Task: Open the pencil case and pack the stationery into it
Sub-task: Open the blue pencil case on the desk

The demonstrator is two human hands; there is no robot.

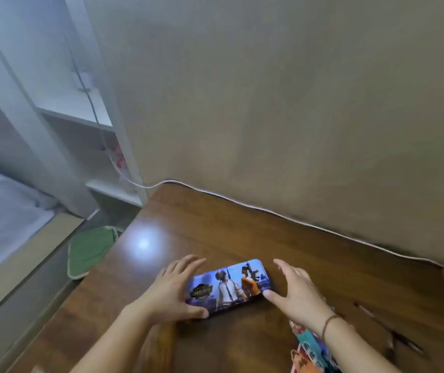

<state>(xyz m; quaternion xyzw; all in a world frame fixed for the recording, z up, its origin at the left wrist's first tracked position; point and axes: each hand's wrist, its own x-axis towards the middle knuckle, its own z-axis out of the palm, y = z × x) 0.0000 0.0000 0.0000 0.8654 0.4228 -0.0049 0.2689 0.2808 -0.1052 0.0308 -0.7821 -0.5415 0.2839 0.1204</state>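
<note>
**Blue printed case lies shut between two spread hands**

Blue and printed with game figures, the pencil case [229, 286] lies flat and closed, and the fingers frame it from both ends. The left hand [172, 289] sits at the case's left end with its fingers [188, 263] straight and fanned along the far side, while its thumb touches the near left corner. The right hand [296, 290] sits at the case's right end, fingers straight and spread, pointing away past the far right corner, its thumb tip touching the near right corner. Neither hand is curled round anything; both only touch the case at the thumbs, as far as the blur allows.

The case's long axis runs left to right across the person, slightly raised on the right, so each hand meets one short end and both are about equally near. In my judgement, the opening has not begun: the lid is still down, and the next move turns on finding the seam along one long side. Which side carries the hinge cannot be told.

Nearer the person than the case, to its right and under the right wrist, lies a colourful printed item [311, 345], partly hidden. Further right of the case, dark thin shapes [363, 309] lie on the brown wooden worktop [215, 230]; they may be stationery, but blur hides what they are. Beyond the case, a white cable [269, 211] follows the worktop's far edge.
</note>
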